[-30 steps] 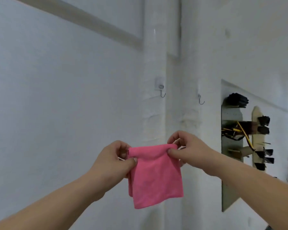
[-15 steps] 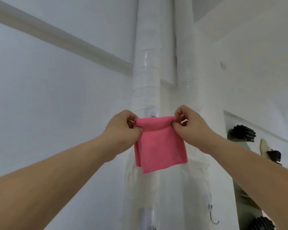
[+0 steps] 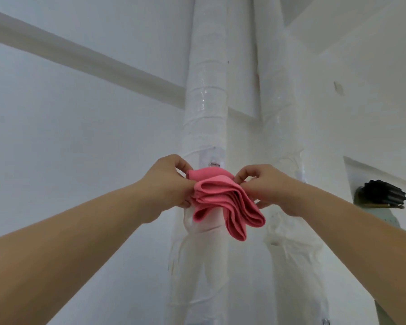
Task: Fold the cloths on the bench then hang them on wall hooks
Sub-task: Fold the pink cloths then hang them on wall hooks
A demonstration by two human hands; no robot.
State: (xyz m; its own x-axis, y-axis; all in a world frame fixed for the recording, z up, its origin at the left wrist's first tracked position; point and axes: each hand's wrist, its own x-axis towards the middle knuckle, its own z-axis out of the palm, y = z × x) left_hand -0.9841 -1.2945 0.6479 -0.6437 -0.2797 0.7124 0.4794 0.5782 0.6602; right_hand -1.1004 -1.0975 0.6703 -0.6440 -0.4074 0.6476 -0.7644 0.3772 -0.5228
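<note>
A folded pink cloth (image 3: 223,202) is held up against a white wrapped pipe (image 3: 205,106), its layers fanned toward me and its lower edge swung outward. My left hand (image 3: 169,181) pinches its top left corner. My right hand (image 3: 263,186) pinches its top right corner. Just above the cloth's top edge sits a clear adhesive wall hook (image 3: 213,163) on the pipe; the hook's tip is hidden behind the cloth. A second hook mount (image 3: 300,174) shows on the neighbouring pipe to the right.
White walls meet in a corner behind two vertical wrapped pipes. A recess at the right holds a black bundled object (image 3: 384,192) on a shelf. A grey horizontal moulding (image 3: 80,57) runs along the left wall.
Both hands have brought the cloth closer to the pipe's hook. The cloth, hanging flat before, has tilted so its folded layers face me.
</note>
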